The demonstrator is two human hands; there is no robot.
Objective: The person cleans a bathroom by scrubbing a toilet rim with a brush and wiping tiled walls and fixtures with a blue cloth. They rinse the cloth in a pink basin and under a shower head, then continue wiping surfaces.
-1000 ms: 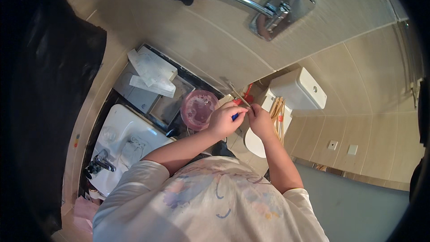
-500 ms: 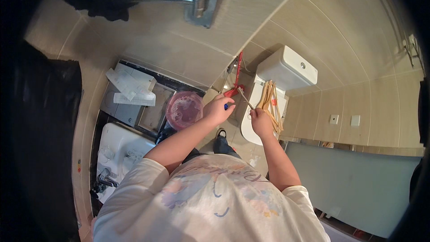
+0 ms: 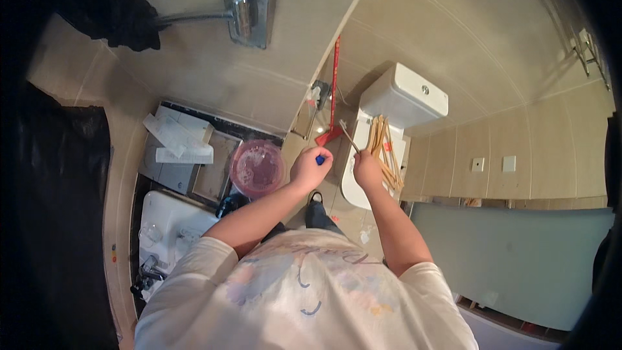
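Note:
My left hand [image 3: 310, 167] is curled closed around a small blue object [image 3: 321, 160]; most of it is hidden by the fingers, so its kind cannot be made out. To its right, my right hand [image 3: 367, 170] grips a thin stick [image 3: 350, 137] with a pale tip that points up and to the left. The two hands are apart. Beyond my right hand, a bunch of wooden clothes hangers [image 3: 378, 136] lies on the white toilet lid [image 3: 353, 185].
A pink basin [image 3: 257, 168] of sudsy water stands left of my left hand. Farther left are a white sink [image 3: 170, 217] and papers [image 3: 178, 146] on a ledge. A red long-handled tool [image 3: 335, 84] leans near the toilet tank [image 3: 405, 98].
The whole view has shifted slightly. My left hand's fingers have drawn in more tightly around the blue object. My right hand still holds the stick, its tip slightly farther from the left hand.

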